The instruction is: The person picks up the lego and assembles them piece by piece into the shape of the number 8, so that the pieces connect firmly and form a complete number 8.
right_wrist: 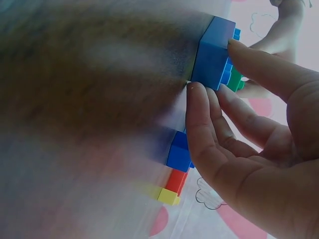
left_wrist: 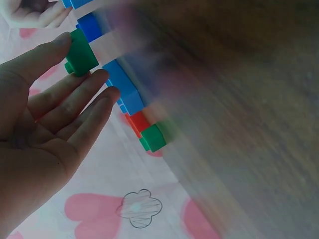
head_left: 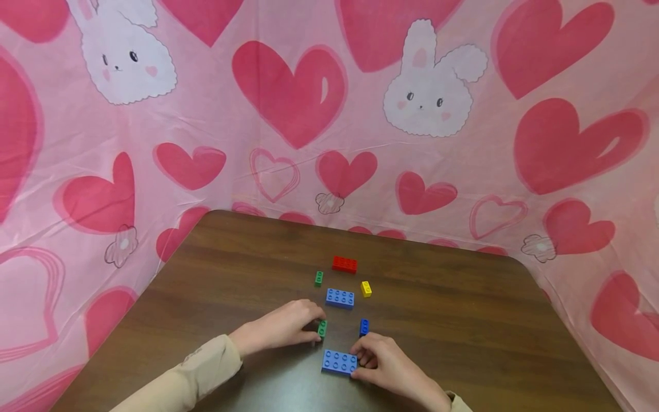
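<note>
My left hand (head_left: pixel 286 327) pinches a small green toy brick (head_left: pixel 322 329) between thumb and fingers; in the left wrist view the thumb touches one end of that brick (left_wrist: pixel 82 54). Nearer the front, a large light blue brick (head_left: pixel 339 362) with two rows of studs lies flat on the table. Thumb and fingertips of my right hand (head_left: pixel 388 361) grip its right end, seen closely on the brick (right_wrist: pixel 212 57) in the right wrist view. Just beyond the right fingers is a small dark blue brick (head_left: pixel 364 327), partly hidden by them.
Farther back on the brown wooden table (head_left: pixel 247 252) lie a second light blue brick (head_left: pixel 340 298), a small green brick (head_left: pixel 318 278), a yellow brick (head_left: pixel 366 289) and a red brick (head_left: pixel 344 264). A pink cloth (head_left: pixel 370 109) with hearts and rabbits hangs behind the table.
</note>
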`<control>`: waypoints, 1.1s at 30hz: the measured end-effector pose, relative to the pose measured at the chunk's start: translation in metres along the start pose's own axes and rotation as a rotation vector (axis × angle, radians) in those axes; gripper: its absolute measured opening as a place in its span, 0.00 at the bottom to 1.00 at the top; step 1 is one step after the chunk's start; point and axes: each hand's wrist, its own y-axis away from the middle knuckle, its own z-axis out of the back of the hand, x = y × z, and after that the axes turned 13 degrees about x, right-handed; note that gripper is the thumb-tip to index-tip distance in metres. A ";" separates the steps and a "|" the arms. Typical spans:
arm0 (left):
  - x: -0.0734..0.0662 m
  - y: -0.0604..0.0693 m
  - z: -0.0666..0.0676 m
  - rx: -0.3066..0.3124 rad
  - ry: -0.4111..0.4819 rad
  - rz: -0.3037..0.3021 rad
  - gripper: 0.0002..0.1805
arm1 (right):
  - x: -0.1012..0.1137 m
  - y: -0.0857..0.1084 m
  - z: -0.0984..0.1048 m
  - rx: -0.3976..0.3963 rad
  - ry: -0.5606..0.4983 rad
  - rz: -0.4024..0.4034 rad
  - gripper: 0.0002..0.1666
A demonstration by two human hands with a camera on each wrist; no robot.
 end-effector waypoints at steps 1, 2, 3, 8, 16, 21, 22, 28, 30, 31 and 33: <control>0.000 0.000 0.000 0.001 0.001 -0.001 0.19 | 0.000 0.000 0.000 -0.002 0.000 0.001 0.16; -0.001 0.001 -0.001 0.001 -0.001 -0.003 0.19 | 0.000 0.000 0.000 -0.004 0.002 0.002 0.16; -0.002 0.001 -0.001 0.002 -0.001 -0.006 0.19 | -0.001 0.000 0.000 -0.006 0.001 0.001 0.16; -0.005 0.002 -0.002 0.002 -0.006 -0.012 0.19 | -0.001 0.000 0.000 -0.011 0.006 0.001 0.16; -0.011 0.004 -0.001 0.032 0.020 -0.013 0.20 | -0.002 0.000 -0.001 -0.010 0.001 -0.001 0.15; -0.014 0.005 -0.001 0.038 0.019 -0.022 0.18 | -0.001 0.000 0.000 -0.011 -0.002 -0.014 0.15; -0.014 0.005 -0.001 0.037 0.016 -0.025 0.18 | -0.001 0.000 0.000 -0.013 -0.002 -0.016 0.15; -0.016 0.005 -0.004 0.027 -0.021 -0.055 0.16 | -0.002 0.000 0.001 -0.022 0.003 -0.027 0.15; -0.016 0.004 -0.004 0.028 -0.031 -0.059 0.16 | -0.001 0.000 0.001 -0.023 0.006 -0.030 0.15; -0.017 0.004 -0.005 0.028 -0.036 -0.061 0.16 | -0.001 0.000 0.001 -0.023 0.005 -0.032 0.15; -0.017 0.004 -0.005 0.033 -0.038 -0.059 0.16 | -0.001 0.000 0.002 -0.025 0.011 -0.032 0.15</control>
